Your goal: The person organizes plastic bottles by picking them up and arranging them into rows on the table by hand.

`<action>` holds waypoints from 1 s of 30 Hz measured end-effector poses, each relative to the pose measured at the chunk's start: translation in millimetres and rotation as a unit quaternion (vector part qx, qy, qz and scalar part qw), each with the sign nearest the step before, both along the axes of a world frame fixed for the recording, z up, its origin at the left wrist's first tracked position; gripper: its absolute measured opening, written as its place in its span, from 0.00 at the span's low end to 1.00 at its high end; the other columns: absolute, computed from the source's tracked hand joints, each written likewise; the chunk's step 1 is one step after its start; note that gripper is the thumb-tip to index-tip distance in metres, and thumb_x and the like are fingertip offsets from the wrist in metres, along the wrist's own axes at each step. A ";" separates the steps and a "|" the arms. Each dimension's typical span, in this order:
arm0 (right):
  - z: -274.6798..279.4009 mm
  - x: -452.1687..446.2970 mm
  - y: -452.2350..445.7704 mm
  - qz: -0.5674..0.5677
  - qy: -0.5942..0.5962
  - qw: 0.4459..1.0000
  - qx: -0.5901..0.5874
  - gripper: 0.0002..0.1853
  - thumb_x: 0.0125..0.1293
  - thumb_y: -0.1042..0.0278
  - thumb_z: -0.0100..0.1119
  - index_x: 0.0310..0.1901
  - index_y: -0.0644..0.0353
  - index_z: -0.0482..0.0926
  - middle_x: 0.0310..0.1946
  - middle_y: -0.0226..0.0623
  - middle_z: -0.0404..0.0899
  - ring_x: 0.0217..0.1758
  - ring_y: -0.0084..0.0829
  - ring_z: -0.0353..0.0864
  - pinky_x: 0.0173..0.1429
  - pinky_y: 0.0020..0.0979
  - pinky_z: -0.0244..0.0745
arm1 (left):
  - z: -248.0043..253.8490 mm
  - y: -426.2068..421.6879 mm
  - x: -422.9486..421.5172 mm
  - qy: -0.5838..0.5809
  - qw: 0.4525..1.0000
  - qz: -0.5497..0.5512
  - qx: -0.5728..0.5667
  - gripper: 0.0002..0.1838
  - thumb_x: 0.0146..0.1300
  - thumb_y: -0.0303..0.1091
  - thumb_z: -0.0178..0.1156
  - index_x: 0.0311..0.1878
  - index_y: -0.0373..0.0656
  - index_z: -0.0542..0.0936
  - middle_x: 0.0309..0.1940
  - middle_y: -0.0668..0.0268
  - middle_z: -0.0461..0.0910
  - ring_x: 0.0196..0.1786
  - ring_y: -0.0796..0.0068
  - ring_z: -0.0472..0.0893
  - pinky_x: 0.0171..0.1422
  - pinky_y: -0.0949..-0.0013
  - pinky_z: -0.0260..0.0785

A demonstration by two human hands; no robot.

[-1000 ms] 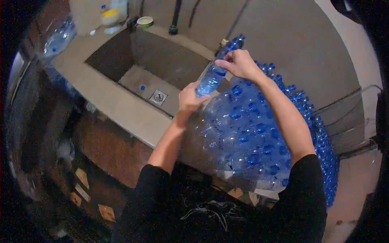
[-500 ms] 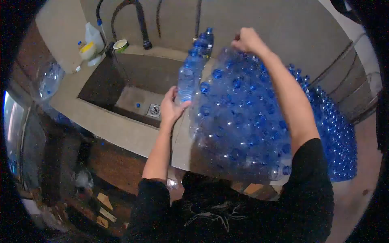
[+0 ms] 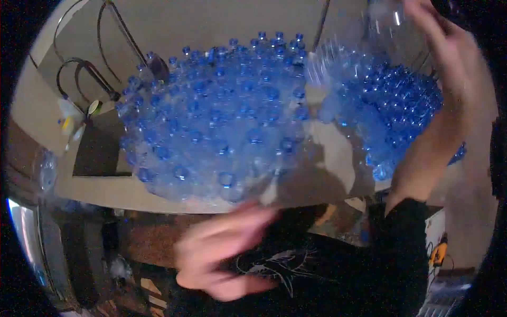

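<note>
Many clear plastic bottles with blue caps [image 3: 222, 121] stand packed together on the counter. In front of them, low in the view, my left hand [image 3: 227, 253] is smeared by motion, with its thumb and fingers apart and nothing between them. At the upper right my right hand [image 3: 430, 26] is raised, blurred and cut by the view's edge. A clear, blurred bottle or plastic piece [image 3: 385, 24] shows beside its fingers; whether the hand grips it cannot be made out. Below lies a second heap of blue-capped bottles [image 3: 401, 100].
The counter [image 3: 338, 153] runs along the wall. At the left are the dark sink [image 3: 103, 148], a black faucet [image 3: 79, 63] and a white and yellow container [image 3: 67, 124]. A white box [image 3: 434, 227] stands low at the right.
The view has swung right, bringing both bottle groups forward. My left hand has left the bottle by the sink and come down toward my body. My right hand has moved to the upper right.
</note>
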State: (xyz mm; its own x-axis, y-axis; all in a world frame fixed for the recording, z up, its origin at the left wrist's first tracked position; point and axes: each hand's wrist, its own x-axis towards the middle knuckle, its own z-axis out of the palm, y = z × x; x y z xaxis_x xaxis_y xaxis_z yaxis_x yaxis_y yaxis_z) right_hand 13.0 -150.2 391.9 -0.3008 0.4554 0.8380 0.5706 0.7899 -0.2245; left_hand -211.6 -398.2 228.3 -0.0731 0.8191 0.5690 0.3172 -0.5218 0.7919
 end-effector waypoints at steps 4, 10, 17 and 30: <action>-80.6 70.1 -11.1 -0.014 -0.092 0.984 -0.149 0.09 0.64 0.68 0.62 0.40 0.64 0.79 0.27 0.25 0.75 0.30 0.18 0.70 0.36 0.23 0.67 | -91.6 128.4 139.5 0.077 0.995 0.025 0.064 0.55 0.52 0.44 0.71 0.76 0.35 0.48 0.75 0.46 0.52 0.74 0.48 0.60 0.75 0.56 0.55; -198.1 146.6 71.3 0.111 -0.115 0.952 -0.260 0.07 0.64 0.70 0.62 0.37 0.64 0.80 0.25 0.25 0.73 0.27 0.15 0.66 0.31 0.21 0.62 | -173.8 201.2 221.5 -0.030 0.994 0.056 -0.089 0.44 0.43 0.39 0.75 0.65 0.41 0.67 0.58 0.50 0.73 0.61 0.47 0.73 0.63 0.52 0.66; -381.7 125.2 212.4 0.012 -0.012 0.998 -0.055 0.16 0.70 0.62 0.54 0.47 0.69 0.80 0.36 0.40 0.85 0.37 0.36 0.83 0.42 0.36 0.78 | -202.4 197.9 181.0 0.018 0.979 0.198 0.053 0.42 0.41 0.36 0.76 0.62 0.39 0.69 0.56 0.51 0.74 0.58 0.47 0.74 0.61 0.50 0.67; -495.1 61.6 187.8 -0.060 -0.023 0.998 -0.016 0.42 0.56 0.59 0.68 0.67 0.68 0.59 0.62 0.56 0.68 0.64 0.55 0.69 0.69 0.44 0.63 | -199.2 193.9 181.0 -0.011 0.964 0.251 -0.086 0.39 0.60 0.49 0.64 0.68 0.35 0.65 0.63 0.45 0.70 0.66 0.48 0.70 0.71 0.56 0.61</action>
